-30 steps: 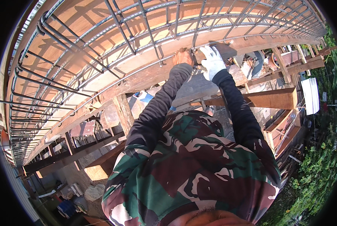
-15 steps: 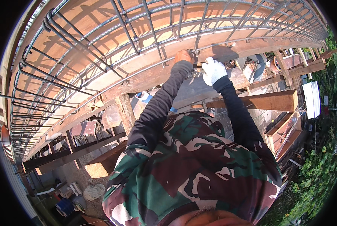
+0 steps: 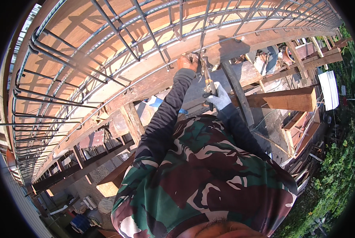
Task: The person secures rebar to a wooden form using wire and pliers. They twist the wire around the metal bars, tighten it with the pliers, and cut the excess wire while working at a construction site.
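My bare left hand (image 3: 187,62) is at the timber edge of the formwork, beside the thin steel rod (image 3: 145,74) that runs along it. Its fingers are curled, and whatever they pinch is too small to make out. In a white glove, my right hand (image 3: 222,98) grips a pliers-like tool (image 3: 207,79) with orange and dark handles. The tool's metal head points away from me, close to the left hand's fingertips and the rod. Beyond both hands lies the rebar cage (image 3: 142,16), inside the plywood formwork (image 3: 106,43).
A dark timber (image 3: 237,93) slants beside my right forearm. Thick beams jut out on the right (image 3: 284,101) and on the left (image 3: 114,178). Below, a lower level shows between the timbers. Green foliage (image 3: 336,170) fills the far right.
My right hand has drawn back toward my body, away from the left hand, and the tool now shows clearly. The left hand stays at the rod, shifted slightly left in the picture.
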